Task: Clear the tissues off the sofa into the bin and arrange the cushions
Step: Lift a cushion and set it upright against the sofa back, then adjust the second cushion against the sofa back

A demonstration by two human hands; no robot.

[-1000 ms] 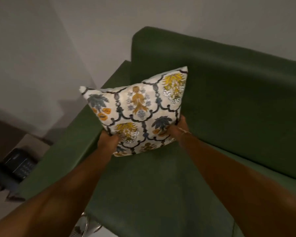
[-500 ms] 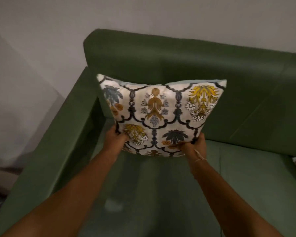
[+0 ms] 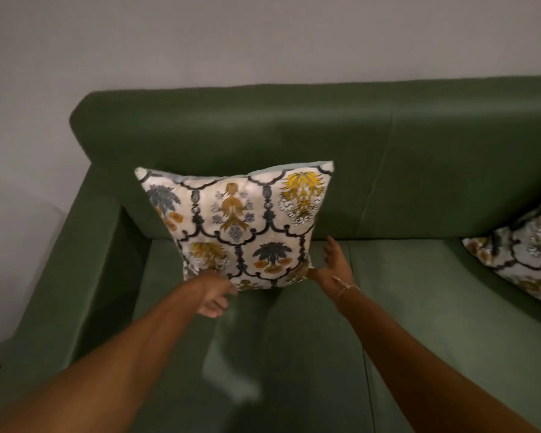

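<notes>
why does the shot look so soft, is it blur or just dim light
Head view: dim, flat light with no glare; the left hand is smeared by motion, the right hand only slightly; the patterned cushion stays fairly sharp; the wide lens bows the sofa backrest, and the second cushion at the right edge is soft.

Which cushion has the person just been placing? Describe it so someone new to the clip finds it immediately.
Start at the green sofa and go to its left end by the armrest. The patterned cushion stands upright there against the backrest, between the open left hand and right hand. The second cushion lies tilted at the right edge, cut off.
</notes>
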